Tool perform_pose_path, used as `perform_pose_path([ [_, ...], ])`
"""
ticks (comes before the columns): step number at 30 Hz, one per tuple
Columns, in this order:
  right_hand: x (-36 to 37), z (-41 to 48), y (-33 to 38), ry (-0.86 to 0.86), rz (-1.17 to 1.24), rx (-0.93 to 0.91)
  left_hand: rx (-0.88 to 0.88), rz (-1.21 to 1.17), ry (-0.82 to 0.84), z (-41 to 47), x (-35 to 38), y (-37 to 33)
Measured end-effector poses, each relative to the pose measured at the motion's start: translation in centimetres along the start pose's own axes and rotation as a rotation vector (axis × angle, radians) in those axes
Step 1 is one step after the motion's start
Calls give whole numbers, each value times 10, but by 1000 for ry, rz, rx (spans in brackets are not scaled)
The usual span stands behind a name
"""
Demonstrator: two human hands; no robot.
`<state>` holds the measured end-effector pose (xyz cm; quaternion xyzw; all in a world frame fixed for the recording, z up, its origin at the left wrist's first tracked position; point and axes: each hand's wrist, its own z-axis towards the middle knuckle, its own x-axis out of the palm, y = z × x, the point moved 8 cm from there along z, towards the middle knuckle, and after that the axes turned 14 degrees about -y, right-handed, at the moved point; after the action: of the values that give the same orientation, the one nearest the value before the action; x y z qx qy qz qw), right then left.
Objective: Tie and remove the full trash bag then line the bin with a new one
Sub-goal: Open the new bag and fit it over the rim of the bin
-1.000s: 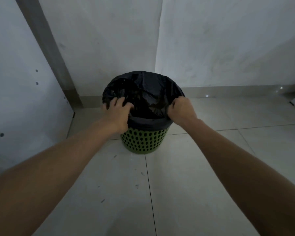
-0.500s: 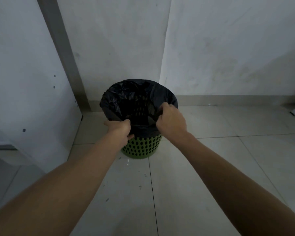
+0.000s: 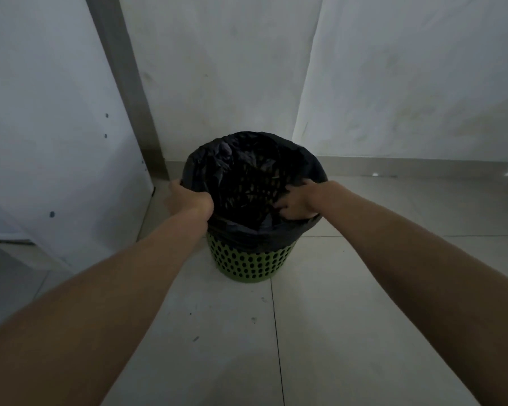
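Setting: pale tiled floor (image 3: 364, 317) with dark grout lines and a few small specks, meeting white walls (image 3: 217, 68) at a corner. A low skirting (image 3: 393, 168) runs along the base of the right-hand wall. A white panel (image 3: 41, 112) with several small dark dots stands at the left, with a grey upright strip (image 3: 123, 83) just behind it.

Item 1: bin (image 3: 250, 262). Green, round, with perforated sides. It stands upright on the floor near the corner, just right of the panel.

Item 2: trash bag (image 3: 247, 230). Black, thin and crinkled. It sits inside the bin with its mouth open and its edge folded down over the rim, covering the upper part of the green wall. The bin's holes show faintly through the film on the far inner side. The interior is too dark to tell what it holds.

Item 3: left hand (image 3: 188, 199). It is at the bag's left edge, forearm bare. Grip: fingers curled over the folded rim, holding the plastic.

Item 4: right hand (image 3: 298, 202). It is at the near right edge, forearm bare. Grip: fingers bent down into the bag's mouth and apparently pinching the plastic there, though the dim light leaves the thumb unclear.

Both hands touch the bag on opposite sides of the mouth, well apart from each other.
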<state>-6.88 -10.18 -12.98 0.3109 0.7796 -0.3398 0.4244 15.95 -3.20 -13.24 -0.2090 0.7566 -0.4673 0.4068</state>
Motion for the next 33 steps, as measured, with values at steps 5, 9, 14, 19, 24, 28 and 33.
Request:
perform_pose_path([
  [5, 1, -5, 5, 194, 35, 122, 21, -51, -91, 10, 3, -6],
  [9, -19, -8, -6, -74, 126, 154, -36, -107, -94, 29, 0, -12],
  [14, -37, -36, -34, -977, 432, 486, -72, -218, -207, 25, -14, -9],
  [19, 27, -42, -43, -827, 1522, 1069, -519, -178, 202, -28, 17, 28],
  [24, 34, -26, -41, -682, 2065, 1035, -475, -328, 240, 2, 25, 13],
  [28, 50, -9, -13, -270, 2260, 945, -461, -336, 284, 9, 41, 14],
  [33, 30, 18, 2, -264, 2602, 850, -583, -459, 365, -11, 64, 5],
])
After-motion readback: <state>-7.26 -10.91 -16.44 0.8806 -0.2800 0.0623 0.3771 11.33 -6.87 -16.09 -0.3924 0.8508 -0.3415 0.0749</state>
